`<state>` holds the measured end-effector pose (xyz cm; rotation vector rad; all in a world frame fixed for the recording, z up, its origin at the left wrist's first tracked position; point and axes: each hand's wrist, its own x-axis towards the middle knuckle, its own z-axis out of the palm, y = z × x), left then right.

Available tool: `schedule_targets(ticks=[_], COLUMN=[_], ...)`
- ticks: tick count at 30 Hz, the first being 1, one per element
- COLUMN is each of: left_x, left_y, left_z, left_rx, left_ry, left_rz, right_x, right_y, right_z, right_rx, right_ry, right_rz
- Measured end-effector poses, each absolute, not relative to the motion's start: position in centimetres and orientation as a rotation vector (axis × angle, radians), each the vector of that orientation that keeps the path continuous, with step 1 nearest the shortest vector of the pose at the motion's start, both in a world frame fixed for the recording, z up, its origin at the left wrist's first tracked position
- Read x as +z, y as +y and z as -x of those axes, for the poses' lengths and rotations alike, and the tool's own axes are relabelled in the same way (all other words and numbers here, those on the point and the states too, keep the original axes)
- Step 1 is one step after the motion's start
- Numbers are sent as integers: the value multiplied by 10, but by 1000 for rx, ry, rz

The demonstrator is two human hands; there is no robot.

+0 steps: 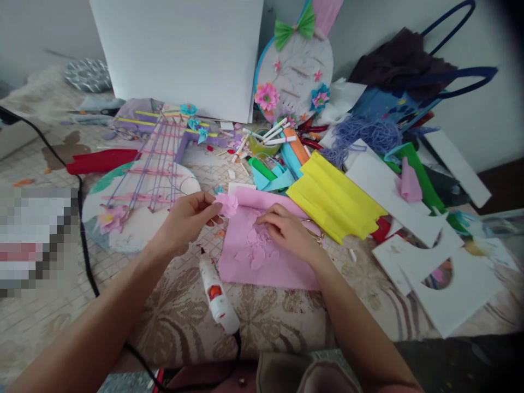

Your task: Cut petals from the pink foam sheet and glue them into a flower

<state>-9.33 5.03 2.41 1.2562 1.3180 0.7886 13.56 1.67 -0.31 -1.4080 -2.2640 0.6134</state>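
Note:
My left hand [189, 218] pinches a small pink paper flower [227, 204] just above the top left corner of a pink paper sheet [270, 267]. My right hand [289, 232] rests on that sheet, fingers curled down over several cut pink petals [254, 248] lying on it. Whether the fingers hold a petal is hidden. Gold scissors handles [315, 234] peek out beside the right hand. A white glue gun [216, 295] lies on the cloth under my left wrist, its black cord running toward me.
Folded yellow paper [333, 199] lies right of the pink sheet. White foam cutouts [434, 273] fill the right side. A round board with purple strings [141, 202] sits left. Markers, a decorated round plaque [297, 73], a blue bag [405, 95] and a white board [184, 54] stand behind.

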Motion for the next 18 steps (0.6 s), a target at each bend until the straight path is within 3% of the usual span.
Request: schedule_targets(ticks=[18], left_x=[23], left_y=[50], left_z=[94], left_rx=[811], left_ry=[1278], left_rz=[-1274], right_x=[-6], right_y=[21], right_z=[-131], right_rx=[517], right_ry=[-2151], right_rz=[1438])
